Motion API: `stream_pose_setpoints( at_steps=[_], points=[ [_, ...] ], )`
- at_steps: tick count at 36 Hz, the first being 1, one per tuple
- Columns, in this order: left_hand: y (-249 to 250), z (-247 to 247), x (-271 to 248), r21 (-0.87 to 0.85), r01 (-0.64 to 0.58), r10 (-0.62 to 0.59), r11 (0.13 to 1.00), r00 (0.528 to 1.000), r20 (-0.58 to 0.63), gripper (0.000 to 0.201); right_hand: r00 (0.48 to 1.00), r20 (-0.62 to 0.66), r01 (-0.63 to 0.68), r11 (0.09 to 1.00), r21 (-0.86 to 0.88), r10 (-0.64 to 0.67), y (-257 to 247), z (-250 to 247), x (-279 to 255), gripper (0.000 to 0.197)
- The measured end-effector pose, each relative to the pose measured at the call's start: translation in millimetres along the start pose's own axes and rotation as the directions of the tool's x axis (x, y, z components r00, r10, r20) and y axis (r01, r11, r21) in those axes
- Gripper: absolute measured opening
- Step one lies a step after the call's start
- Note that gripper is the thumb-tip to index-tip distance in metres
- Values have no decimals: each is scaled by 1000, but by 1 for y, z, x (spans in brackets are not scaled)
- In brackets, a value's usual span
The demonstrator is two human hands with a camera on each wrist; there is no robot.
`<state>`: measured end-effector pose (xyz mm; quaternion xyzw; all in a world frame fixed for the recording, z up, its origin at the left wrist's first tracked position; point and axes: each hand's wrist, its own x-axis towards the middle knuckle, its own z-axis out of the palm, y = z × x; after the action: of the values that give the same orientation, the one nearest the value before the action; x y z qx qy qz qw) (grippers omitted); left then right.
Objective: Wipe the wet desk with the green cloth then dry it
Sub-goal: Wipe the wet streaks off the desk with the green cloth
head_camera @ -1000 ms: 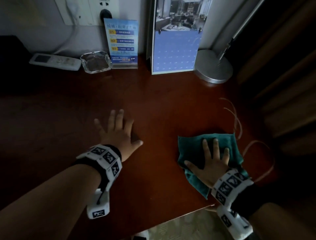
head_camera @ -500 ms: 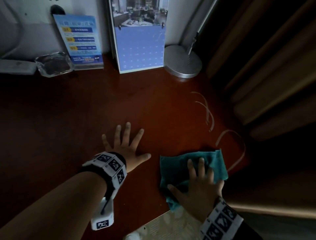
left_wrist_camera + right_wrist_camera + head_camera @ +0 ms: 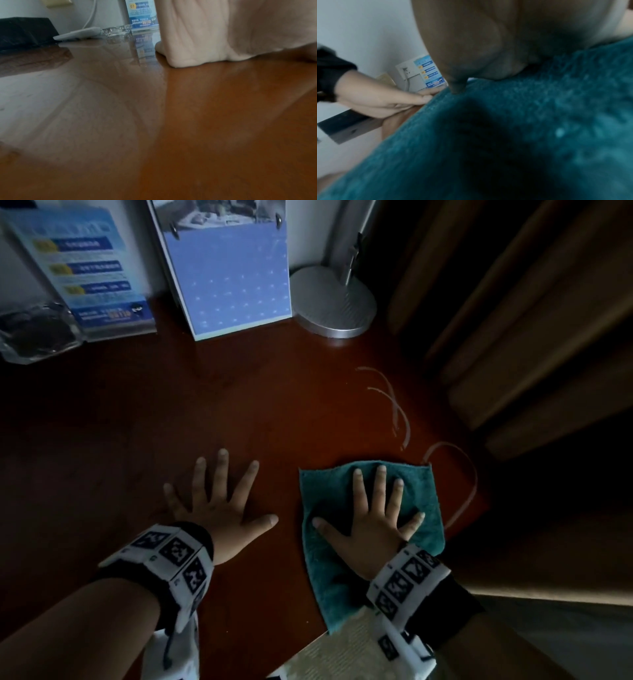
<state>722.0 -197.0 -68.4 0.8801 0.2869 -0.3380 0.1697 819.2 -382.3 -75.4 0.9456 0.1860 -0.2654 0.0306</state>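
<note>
A green cloth (image 3: 325, 501) lies flat on the dark red-brown desk (image 3: 239, 405), its near corner hanging over the front edge. My right hand (image 3: 371, 518) presses flat on the cloth with fingers spread and straight. My left hand (image 3: 219, 501) lies flat on the bare desk to the left of the cloth, fingers spread. Pale curved wet streaks (image 3: 399, 409) show on the desk beyond and to the right of the cloth. In the right wrist view the cloth (image 3: 522, 135) fills the frame under my palm. The left wrist view shows the glossy desk (image 3: 171, 121) under my fingers (image 3: 193, 40).
Along the wall stand a blue leaflet holder (image 3: 92, 278), a blue calendar (image 3: 233, 272), a silver lamp base (image 3: 335, 302) and a glass ashtray (image 3: 34, 333). Brown curtains (image 3: 531, 320) hang right of the desk. A white remote (image 3: 77, 33) lies at the back left.
My right hand has slid the cloth along the right part of the desk, first toward the front edge, now a little back. The left hand has stayed flat on the desk.
</note>
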Motion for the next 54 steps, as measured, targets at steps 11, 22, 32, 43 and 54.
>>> stream_pose_setpoints(
  at_steps=[11, 22, 32, 43, 54],
  points=[
    [1, -1, 0, 11, -3, 3, 1000, 1000, 6, 84, 998, 61, -38, 998, 58, 34, -33, -34, 46, 105],
    [1, 0, -1, 5, -6, 6, 1000, 1000, 3, 83, 996, 28, -92, 990, 106, 90, -58, -67, 100, 108],
    [0, 1, 0, -2, -16, 16, 1000, 1000, -3, 84, 911, 63, 411, 884, -222, -407, -14, -77, 94, 64],
    [0, -1, -2, -2, -23, 23, 1000, 1000, -2, 84, 697, 226, 698, 574, -427, -680, 4, -81, 128, 70],
    [-1, 4, 1, 1, -35, 35, 999, 999, -5, 85, 762, 72, 629, 709, -319, -644, -8, -76, 149, 70]
  ],
)
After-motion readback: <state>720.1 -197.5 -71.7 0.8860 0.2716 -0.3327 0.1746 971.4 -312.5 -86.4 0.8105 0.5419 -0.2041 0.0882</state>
